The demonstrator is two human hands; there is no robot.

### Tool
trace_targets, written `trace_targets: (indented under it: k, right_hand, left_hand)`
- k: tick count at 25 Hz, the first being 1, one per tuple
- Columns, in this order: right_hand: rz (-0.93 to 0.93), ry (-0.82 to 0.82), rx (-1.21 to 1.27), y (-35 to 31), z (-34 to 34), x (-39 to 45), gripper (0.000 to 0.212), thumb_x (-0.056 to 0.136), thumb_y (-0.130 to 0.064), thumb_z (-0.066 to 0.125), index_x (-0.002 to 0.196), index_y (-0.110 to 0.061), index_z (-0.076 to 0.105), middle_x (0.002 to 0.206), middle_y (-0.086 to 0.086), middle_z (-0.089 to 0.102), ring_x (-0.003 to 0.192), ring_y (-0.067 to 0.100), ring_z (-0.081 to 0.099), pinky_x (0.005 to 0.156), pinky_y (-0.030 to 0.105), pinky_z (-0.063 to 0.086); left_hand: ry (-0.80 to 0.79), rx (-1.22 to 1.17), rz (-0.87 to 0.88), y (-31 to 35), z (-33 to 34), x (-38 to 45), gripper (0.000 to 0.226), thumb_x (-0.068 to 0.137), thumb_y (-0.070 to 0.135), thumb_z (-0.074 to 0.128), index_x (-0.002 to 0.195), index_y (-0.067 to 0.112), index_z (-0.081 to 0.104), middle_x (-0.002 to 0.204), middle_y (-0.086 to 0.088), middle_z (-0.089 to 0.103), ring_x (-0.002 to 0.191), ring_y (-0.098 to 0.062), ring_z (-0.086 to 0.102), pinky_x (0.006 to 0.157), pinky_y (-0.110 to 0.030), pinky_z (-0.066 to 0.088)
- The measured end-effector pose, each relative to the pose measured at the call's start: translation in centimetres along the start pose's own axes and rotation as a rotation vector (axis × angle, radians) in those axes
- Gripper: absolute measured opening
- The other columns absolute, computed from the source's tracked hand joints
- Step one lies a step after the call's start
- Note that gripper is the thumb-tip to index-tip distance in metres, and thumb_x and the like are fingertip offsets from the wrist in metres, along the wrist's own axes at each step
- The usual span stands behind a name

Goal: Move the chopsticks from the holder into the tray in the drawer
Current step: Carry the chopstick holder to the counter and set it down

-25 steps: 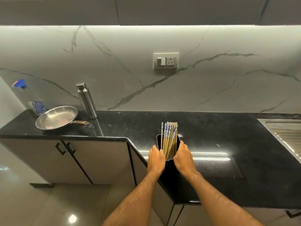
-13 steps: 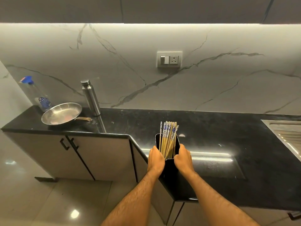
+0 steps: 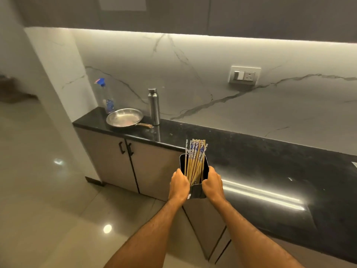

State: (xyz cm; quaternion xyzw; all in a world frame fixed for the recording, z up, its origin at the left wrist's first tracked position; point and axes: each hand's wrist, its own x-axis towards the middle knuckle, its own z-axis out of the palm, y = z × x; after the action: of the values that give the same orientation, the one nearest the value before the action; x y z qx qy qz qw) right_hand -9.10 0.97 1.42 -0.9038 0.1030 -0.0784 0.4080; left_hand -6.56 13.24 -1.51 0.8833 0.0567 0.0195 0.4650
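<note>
Black and glossy, the holder [image 3: 195,191] is being gripped by the left hand [image 3: 179,185] and right hand [image 3: 212,184], fingers curled round its sides, out past the tabletop [image 3: 270,171] edge. Chopsticks [image 3: 195,159] are standing loose inside, so keeping it upright and level while carrying seems wise; no drawer is showing.

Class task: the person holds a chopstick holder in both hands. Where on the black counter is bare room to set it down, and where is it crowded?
Bare: the counter from steel bottle rightward. Crowded: far left end, with pan and plastic bottle.
</note>
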Motion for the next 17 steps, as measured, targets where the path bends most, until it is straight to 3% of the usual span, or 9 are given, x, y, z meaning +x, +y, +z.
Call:
trace_targets:
  k: [2, 7, 13, 17]
  right_hand:
    - [-0.039, -0.058, 0.024, -2.4, 2.3, -2.7, 0.027, 0.091, 0.007, 0.045, 0.105, -0.013, 0.057, 0.095, -0.001, 0.061, 0.089, 0.020, 0.062, 0.061, 0.020, 0.043]
    - [-0.120, -0.217, 0.023, -6.6, 10.1, -11.5, 0.034, 0.090, 0.006, 0.042, 0.116, -0.010, 0.059, 0.099, -0.001, 0.061, 0.091, 0.020, 0.060, 0.071, 0.030, 0.046]
    - [-0.219, -0.465, 0.089, -9.9, 20.3, -25.5, 0.025, 0.099, -0.003, 0.050, 0.122, -0.010, 0.057, 0.106, -0.001, 0.060, 0.096, 0.015, 0.059, 0.070, 0.022, 0.045]
    - [-0.355, -0.650, 0.095, -10.8, 26.9, -36.2, 0.020, 0.098, -0.007, 0.049, 0.115, -0.012, 0.058, 0.100, -0.002, 0.062, 0.089, 0.013, 0.061, 0.065, 0.019, 0.046]
  left_hand:
    - [0.063, 0.012, -0.033, -2.7, -3.4, -1.7, 0.027, 0.100, 0.015, 0.031, 0.100, 0.015, 0.058, 0.098, -0.003, 0.064, 0.083, -0.014, 0.063, 0.061, -0.024, 0.053]
    - [0.236, 0.013, -0.177, -11.4, -11.4, -8.9, 0.030, 0.101, 0.017, 0.030, 0.108, 0.011, 0.059, 0.104, -0.009, 0.064, 0.091, -0.024, 0.064, 0.077, -0.041, 0.059]
    - [0.391, -0.017, -0.348, -23.3, -19.8, -22.1, 0.028, 0.105, 0.027, 0.034, 0.121, 0.017, 0.055, 0.113, -0.003, 0.061, 0.102, -0.019, 0.063, 0.081, -0.032, 0.060]
    - [0.535, 0.009, -0.508, -30.8, -24.7, -32.7, 0.026, 0.103, 0.017, 0.035, 0.117, 0.011, 0.056, 0.106, -0.004, 0.060, 0.093, -0.019, 0.061, 0.072, -0.025, 0.052]
